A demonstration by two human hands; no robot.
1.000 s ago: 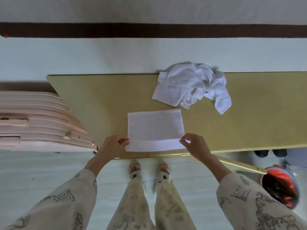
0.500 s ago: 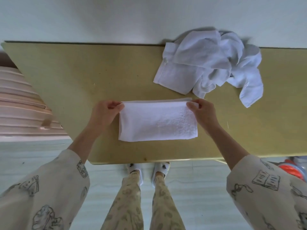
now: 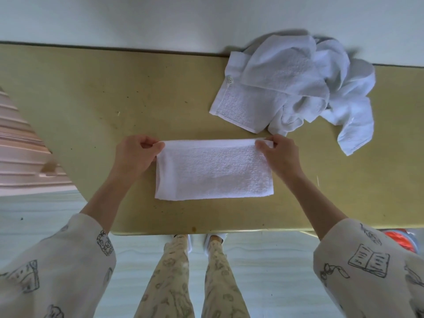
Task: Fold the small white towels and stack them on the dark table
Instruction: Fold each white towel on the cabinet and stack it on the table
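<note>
While the folded towel (image 3: 214,169) is lying flat on the table (image 3: 91,106), near its front edge, its far left corner is being pinched by the left hand (image 3: 134,154) and its far right corner is being pinched by the right hand (image 3: 278,154). Thumb and curled fingers of each hand are being closed on the cloth at the far edge. A heap of unfolded towels (image 3: 298,88) is being kept at the far right of the table, just beyond the right hand and apart from the folded towel. Both forearms are being extended over the front edge of the table from printed sleeves (image 3: 57,267).
</note>
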